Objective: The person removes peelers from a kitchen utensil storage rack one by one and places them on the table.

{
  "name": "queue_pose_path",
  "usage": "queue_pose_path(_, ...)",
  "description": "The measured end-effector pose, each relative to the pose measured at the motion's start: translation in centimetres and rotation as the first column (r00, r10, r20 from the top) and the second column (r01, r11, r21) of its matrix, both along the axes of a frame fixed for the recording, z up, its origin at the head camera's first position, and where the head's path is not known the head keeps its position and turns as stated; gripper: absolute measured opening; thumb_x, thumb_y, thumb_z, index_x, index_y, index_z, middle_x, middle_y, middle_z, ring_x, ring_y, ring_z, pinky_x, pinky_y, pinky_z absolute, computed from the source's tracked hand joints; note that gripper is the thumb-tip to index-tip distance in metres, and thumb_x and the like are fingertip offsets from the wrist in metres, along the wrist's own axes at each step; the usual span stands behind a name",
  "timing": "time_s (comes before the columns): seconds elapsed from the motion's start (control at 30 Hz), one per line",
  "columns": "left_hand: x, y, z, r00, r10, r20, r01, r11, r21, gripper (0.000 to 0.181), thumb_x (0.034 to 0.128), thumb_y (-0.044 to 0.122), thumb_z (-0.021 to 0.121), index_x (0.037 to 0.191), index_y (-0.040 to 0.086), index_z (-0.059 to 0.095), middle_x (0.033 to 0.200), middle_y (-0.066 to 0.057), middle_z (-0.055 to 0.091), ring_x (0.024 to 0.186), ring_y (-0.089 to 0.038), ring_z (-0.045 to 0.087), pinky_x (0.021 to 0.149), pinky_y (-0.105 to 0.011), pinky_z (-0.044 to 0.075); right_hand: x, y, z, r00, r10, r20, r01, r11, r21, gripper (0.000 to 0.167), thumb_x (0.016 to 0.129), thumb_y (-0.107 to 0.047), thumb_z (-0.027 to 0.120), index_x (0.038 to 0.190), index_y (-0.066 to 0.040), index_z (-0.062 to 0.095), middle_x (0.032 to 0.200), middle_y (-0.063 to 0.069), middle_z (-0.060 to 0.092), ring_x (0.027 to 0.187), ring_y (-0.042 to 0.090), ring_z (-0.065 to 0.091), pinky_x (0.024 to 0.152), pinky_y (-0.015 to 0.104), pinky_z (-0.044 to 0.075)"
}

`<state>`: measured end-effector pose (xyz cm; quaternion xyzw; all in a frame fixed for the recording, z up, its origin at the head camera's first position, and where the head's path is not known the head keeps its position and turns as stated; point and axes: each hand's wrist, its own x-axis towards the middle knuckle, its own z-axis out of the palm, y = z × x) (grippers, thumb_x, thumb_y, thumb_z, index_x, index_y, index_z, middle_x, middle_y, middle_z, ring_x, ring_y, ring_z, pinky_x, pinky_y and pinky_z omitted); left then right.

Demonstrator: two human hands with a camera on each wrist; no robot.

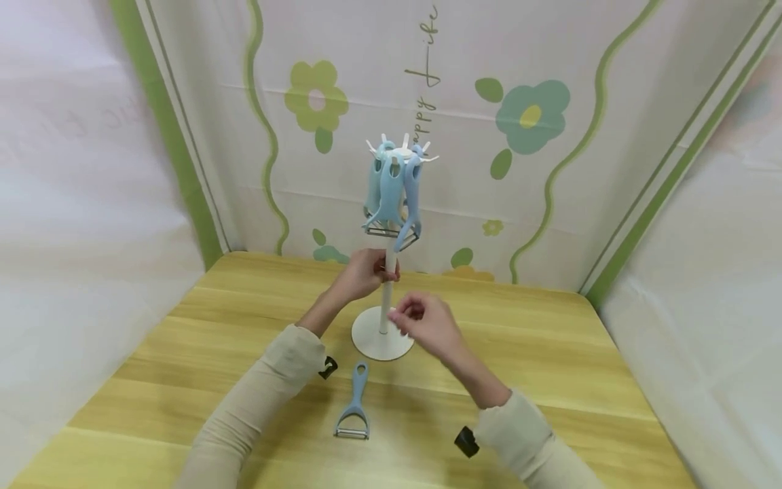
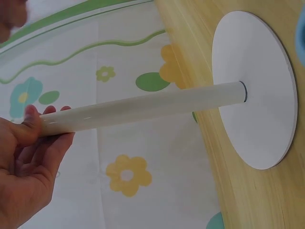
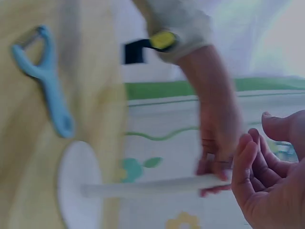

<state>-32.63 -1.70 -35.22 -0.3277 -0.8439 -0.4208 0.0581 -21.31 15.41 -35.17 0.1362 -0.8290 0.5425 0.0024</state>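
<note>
My left hand point(image 1: 364, 273) grips the white pole point(image 2: 143, 106) of an upright stand, below the peelers. The pole rises from a round white base point(image 1: 383, 346) on the table. Several blue Y-shaped peelers point(image 1: 391, 187) hang by their handles from the white hooks point(image 1: 406, 141) at the top. In front of the stand my right hand point(image 1: 427, 324) is in the air with nothing held, its fingers loosely curled and the thumb apart from them in the right wrist view. Another blue peeler point(image 1: 358, 394) lies on the table before the base, blade end towards me.
The wooden table point(image 1: 537, 380) bears the stand. Behind it hangs a white cloth point(image 1: 452, 217) with printed flowers, and more white cloth closes off both sides. A black clip point(image 1: 467, 441) is at the right sleeve and another point(image 1: 328, 367) at the left sleeve.
</note>
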Motion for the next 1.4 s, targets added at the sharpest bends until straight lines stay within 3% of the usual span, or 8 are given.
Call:
queue_pose_path(0.13, -0.1, 0.2, -0.1, 1.0, -0.008, 0.02, 0.009, 1.0, -0.011, 0.006, 0.0918, -0.001, 0.068, 0.088, 0.003, 0.066, 0.089, -0.01, 0.072, 0.086, -0.02, 0.072, 0.082, -0.032, 0.062, -0.6, 1.5, 4.1, 0.994, -0.072, -0.081, 0.063, 0.992, -0.107, 0.012, 0.092, -0.009, 0.071, 0.091, -0.001, 0.063, 0.079, 0.01, 0.065, 0.068, 0.021, 0.06, 0.059, 0.022, 0.052)
queue_pose_path(0.27, -0.1, 0.1, 0.0, 1.0, -0.01, 0.026, 0.01, 1.0, -0.018, 0.004, 0.0922, 0.0, 0.068, 0.09, 0.003, 0.067, 0.088, -0.01, 0.072, 0.083, -0.019, 0.071, 0.083, -0.034, 0.062, -1.3, 2.3, 7.6, 0.971, -0.121, -0.207, 0.081, 0.978, -0.193, 0.014, 0.093, -0.01, 0.069, 0.097, 0.001, 0.062, 0.084, 0.006, 0.064, 0.074, 0.021, 0.06, 0.066, 0.024, 0.055)
queue_pose_path(0.4, -0.1, 0.1, 0.0, 1.0, -0.009, 0.024, 0.009, 1.0, -0.019, 0.006, 0.0921, -0.002, 0.067, 0.09, 0.004, 0.067, 0.088, -0.01, 0.072, 0.082, -0.019, 0.071, 0.084, -0.035, 0.062, -2.2, 2.4, 10.1, 0.947, -0.154, -0.283, 0.097, 0.974, -0.203, 0.022, 0.095, -0.016, 0.069, 0.11, -0.001, 0.063, 0.099, 0.005, 0.064, 0.091, 0.017, 0.062, 0.084, 0.027, 0.057)
queue_pose_path(0.5, -0.1, 0.0, 0.0, 1.0, -0.007, 0.029, 0.008, 1.0, -0.017, 0.007, 0.0921, -0.003, 0.066, 0.091, 0.004, 0.068, 0.089, -0.01, 0.072, 0.082, -0.019, 0.071, 0.083, -0.035, 0.062, -3.0, 2.2, 11.3, 0.947, -0.135, -0.293, 0.081, 0.979, -0.19, 0.03, 0.095, -0.018, 0.069, 0.119, -0.002, 0.062, 0.113, 0.009, 0.065, 0.105, 0.018, 0.063, 0.098, 0.032, 0.055)
queue_pose_path(0.83, 0.0, 0.1, 0.1, 1.0, 0.005, 0.021, -0.005, 1.0, -0.028, 0.009, 0.0915, -0.003, 0.067, 0.09, 0.005, 0.068, 0.087, -0.007, 0.073, 0.082, -0.018, 0.071, 0.079, -0.033, 0.062, -4.8, 1.3, 13.2, 0.98, -0.06, -0.19, 0.031, 0.988, -0.153, 0.036, 0.096, -0.016, 0.067, 0.128, -0.001, 0.06, 0.122, 0.018, 0.069, 0.112, 0.023, 0.067, 0.105, 0.037, 0.053)
queue_pose_path(1.13, -0.2, 0.0, 0.0, 1.0, 0.004, 0.025, -0.003, 1.0, -0.029, 0.008, 0.0926, -0.001, 0.067, 0.09, 0.006, 0.067, 0.088, -0.008, 0.073, 0.083, -0.017, 0.071, 0.079, -0.032, 0.061, -5.1, 1.2, 13.8, 0.987, -0.019, -0.162, -0.006, 0.989, -0.149, 0.032, 0.099, -0.01, 0.061, 0.129, 0.004, 0.061, 0.118, 0.024, 0.067, 0.105, 0.024, 0.068, 0.099, 0.031, 0.056)
queue_pose_path(1.27, -0.1, 0.1, -0.1, 1.0, 0.0, 0.031, 0.001, 1.0, -0.029, 0.007, 0.0927, -0.002, 0.066, 0.09, 0.005, 0.067, 0.089, -0.008, 0.073, 0.084, -0.018, 0.072, 0.08, -0.032, 0.062, -5.2, 1.5, 14.0, 0.987, -0.02, -0.16, -0.008, 0.985, -0.171, 0.031, 0.099, -0.008, 0.06, 0.127, 0.007, 0.06, 0.111, 0.022, 0.068, 0.098, 0.021, 0.069, 0.09, 0.023, 0.058)
queue_pose_path(1.4, -0.1, 0.1, 0.0, 1.0, -0.007, 0.024, 0.007, 1.0, -0.026, 0.006, 0.0929, -0.001, 0.067, 0.09, 0.005, 0.068, 0.088, -0.009, 0.073, 0.084, -0.019, 0.072, 0.081, -0.034, 0.062, -5.1, 1.9, 14.3, 0.982, -0.023, -0.187, -0.017, 0.977, -0.212, 0.031, 0.098, -0.006, 0.061, 0.124, 0.01, 0.06, 0.099, 0.009, 0.07, 0.09, 0.014, 0.069, 0.085, 0.019, 0.059)
